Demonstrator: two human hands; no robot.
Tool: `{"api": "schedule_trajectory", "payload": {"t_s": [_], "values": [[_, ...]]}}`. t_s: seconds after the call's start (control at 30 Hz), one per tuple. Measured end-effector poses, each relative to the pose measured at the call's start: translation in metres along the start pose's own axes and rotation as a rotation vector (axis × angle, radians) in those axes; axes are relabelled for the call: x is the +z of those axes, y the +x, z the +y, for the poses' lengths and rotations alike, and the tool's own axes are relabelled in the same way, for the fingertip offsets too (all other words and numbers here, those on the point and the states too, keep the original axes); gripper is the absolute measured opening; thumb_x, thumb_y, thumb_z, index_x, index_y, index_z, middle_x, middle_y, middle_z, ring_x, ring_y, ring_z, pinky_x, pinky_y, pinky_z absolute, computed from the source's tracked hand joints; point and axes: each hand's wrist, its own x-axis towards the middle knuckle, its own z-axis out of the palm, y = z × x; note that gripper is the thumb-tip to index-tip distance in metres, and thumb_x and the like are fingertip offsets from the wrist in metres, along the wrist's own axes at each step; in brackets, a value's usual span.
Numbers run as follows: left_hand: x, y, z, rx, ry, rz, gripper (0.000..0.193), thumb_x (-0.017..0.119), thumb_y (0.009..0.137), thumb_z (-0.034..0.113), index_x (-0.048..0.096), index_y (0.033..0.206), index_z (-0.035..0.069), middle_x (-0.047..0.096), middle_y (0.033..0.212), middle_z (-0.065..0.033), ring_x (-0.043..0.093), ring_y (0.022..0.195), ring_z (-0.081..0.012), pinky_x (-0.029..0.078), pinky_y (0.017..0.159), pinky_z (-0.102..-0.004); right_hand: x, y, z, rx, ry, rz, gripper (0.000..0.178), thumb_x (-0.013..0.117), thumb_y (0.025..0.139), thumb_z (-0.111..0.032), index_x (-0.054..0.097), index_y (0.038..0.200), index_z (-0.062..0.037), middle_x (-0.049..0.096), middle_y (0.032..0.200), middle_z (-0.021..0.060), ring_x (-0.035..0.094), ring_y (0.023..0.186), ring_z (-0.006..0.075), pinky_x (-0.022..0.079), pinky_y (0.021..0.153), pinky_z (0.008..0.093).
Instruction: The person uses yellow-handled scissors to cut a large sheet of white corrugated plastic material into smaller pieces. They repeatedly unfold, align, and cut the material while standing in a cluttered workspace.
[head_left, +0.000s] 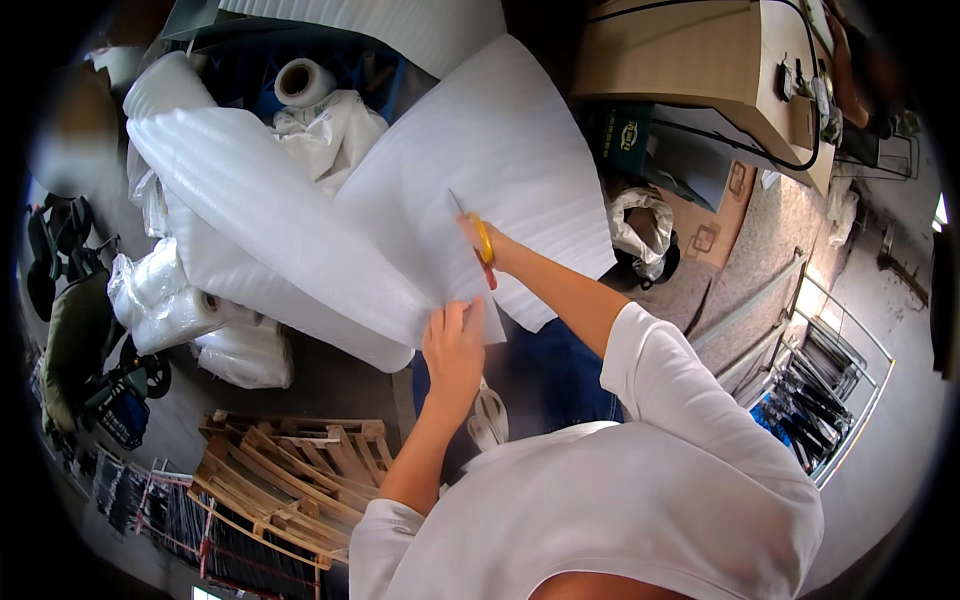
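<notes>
A wide sheet of white packing foam [500,130] spreads out in front of me, with a long fold sweeping off to the left. In my right hand [497,254] is a pair of scissors [483,238] with yellow and red on the handles; the blade points up and away, over the foam. The fingers of my left hand [453,350] are closed on the near edge of the foam, just above my lap. Whether the blades are apart, I cannot tell.
Plastic-wrapped rolls [165,300] lie at the left. A roll of film [303,82] rests by a blue crate behind the foam. Wooden pallets [290,480] are stacked at lower left. A brown cabinet [670,50] stands at upper right, a white bag [643,225] below it, and a metal rack [830,390] farther right.
</notes>
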Motion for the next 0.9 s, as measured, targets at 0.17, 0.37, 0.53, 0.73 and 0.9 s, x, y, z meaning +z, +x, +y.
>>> {"api": "schedule_trajectory", "payload": {"t_s": [0.17,0.37,0.53,0.73,0.9], "values": [[-0.002,-0.004,0.002,-0.056,-0.046,-0.033,0.042,0.05,0.055,-0.011,0.06,0.093,0.005,0.049,0.082,-0.0049,0.046,0.071,-0.0233,0.039,0.06,-0.0325,0.002,0.017,-0.008,0.039,-0.072,0.02,0.059,0.037,0.079,-0.053,0.041,0.057,0.0018,0.04,0.044,0.0104,0.042,0.032,0.0214,0.036,0.031,0.0322],[-0.005,-0.017,-0.002,-0.097,-0.039,-0.042,0.042,0.051,0.056,-0.01,0.061,0.093,0.005,0.049,0.08,-0.0049,0.046,0.069,-0.024,0.039,0.06,-0.033,0.008,0.021,-0.022,0.016,-0.088,0.014,0.061,0.034,0.081,-0.052,0.048,0.076,0.0069,0.036,0.041,0.0096,0.037,0.027,0.0202,0.032,0.025,0.0348],[-0.008,-0.027,-0.005,-0.081,0.0,-0.061,0.042,0.052,0.054,-0.004,0.059,0.094,0.007,0.05,0.082,-0.0046,0.047,0.068,-0.0215,0.039,0.06,-0.031,0.012,0.047,-0.021,0.003,-0.16,0.035,0.059,0.035,0.08,-0.053,0.05,0.088,0.0042,0.037,0.046,0.0078,0.037,0.032,0.017,0.034,0.031,0.0313],[-0.017,-0.037,-0.006,-0.086,-0.021,-0.069,0.047,0.051,0.053,-0.005,0.058,0.097,0.008,0.051,0.084,-0.0047,0.047,0.068,-0.0219,0.038,0.06,-0.0308,0.018,0.061,-0.027,-0.13,-0.251,0.069,0.062,0.033,0.079,-0.056,0.045,0.063,0.0027,0.047,0.048,0.0113,0.049,0.038,0.0218,0.042,0.038,0.0313],[-0.027,-0.048,-0.007,-0.118,-0.045,-0.068,0.046,0.051,0.053,-0.005,0.059,0.096,0.008,0.052,0.084,-0.0054,0.047,0.069,-0.0223,0.038,0.06,-0.0307,0.027,0.07,-0.032,-0.172,-0.296,0.071,0.064,0.033,0.077,-0.06,0.048,0.068,0.0025,0.051,0.051,0.0125,0.053,0.043,0.0223,0.043,0.041,0.031]]}}
